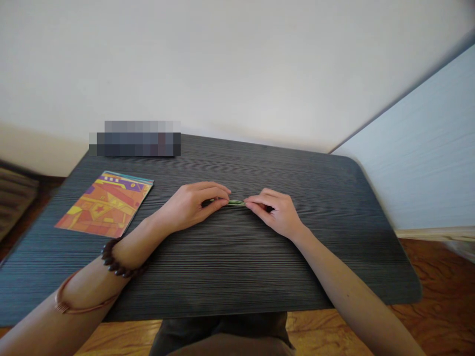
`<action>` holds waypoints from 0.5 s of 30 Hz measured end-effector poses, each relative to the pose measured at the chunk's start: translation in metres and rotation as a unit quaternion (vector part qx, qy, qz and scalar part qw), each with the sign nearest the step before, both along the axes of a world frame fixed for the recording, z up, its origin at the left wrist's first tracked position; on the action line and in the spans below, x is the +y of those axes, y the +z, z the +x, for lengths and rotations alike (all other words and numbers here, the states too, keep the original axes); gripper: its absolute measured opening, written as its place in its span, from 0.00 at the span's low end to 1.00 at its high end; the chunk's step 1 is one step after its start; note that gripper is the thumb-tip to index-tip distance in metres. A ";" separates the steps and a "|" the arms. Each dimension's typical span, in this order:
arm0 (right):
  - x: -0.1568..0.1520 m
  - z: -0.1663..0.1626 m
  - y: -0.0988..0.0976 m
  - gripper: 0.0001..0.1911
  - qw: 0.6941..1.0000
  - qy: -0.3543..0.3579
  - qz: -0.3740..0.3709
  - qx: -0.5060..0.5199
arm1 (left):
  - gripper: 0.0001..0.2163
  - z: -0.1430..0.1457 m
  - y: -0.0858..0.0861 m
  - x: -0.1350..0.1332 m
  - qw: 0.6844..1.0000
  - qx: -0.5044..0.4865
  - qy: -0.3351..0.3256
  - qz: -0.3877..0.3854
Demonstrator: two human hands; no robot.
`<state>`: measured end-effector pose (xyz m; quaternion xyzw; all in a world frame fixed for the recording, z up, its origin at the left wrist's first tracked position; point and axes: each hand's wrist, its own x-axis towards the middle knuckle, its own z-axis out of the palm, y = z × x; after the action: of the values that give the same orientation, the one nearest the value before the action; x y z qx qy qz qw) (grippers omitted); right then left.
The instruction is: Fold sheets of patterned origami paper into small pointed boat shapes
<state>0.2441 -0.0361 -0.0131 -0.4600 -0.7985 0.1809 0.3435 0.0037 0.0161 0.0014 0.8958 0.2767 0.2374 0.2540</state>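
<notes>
A thin green strip (pixel 236 202), which looks folded or twisted, stretches between my two hands over the middle of the dark table (pixel 222 277). My left hand (pixel 195 202) pinches its left end between thumb and fingers. At the other end, the fingertips of my right hand (pixel 276 210) are closed on it. Only a short length shows between the fingertips; the rest is hidden by my fingers. What the strip is made of is too small to tell.
Left of my left hand lies an orange, yellow and purple patterned booklet or stack of sheets (pixel 107 205). A blurred-out object (pixel 137 141) stands at the back left. A white wall (pixel 237 69) rises behind the table, and a pale panel (pixel 419 143) borders its right side.
</notes>
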 end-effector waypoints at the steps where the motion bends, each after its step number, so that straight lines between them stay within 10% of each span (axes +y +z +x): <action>1: 0.000 0.000 0.000 0.10 1.000 0.002 0.004 -0.002 | 0.09 0.000 -0.001 0.000 1.000 0.000 -0.007 0.000; 15: -0.001 -0.002 -0.001 0.11 1.000 -0.003 -0.007 -0.015 | 0.08 0.001 0.001 -0.003 1.000 0.005 -0.008 -0.003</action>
<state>0.2417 -0.0371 -0.0143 -0.4678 -0.8008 0.1784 0.3286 0.0051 0.0132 0.0027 0.8982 0.2718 0.2306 0.2573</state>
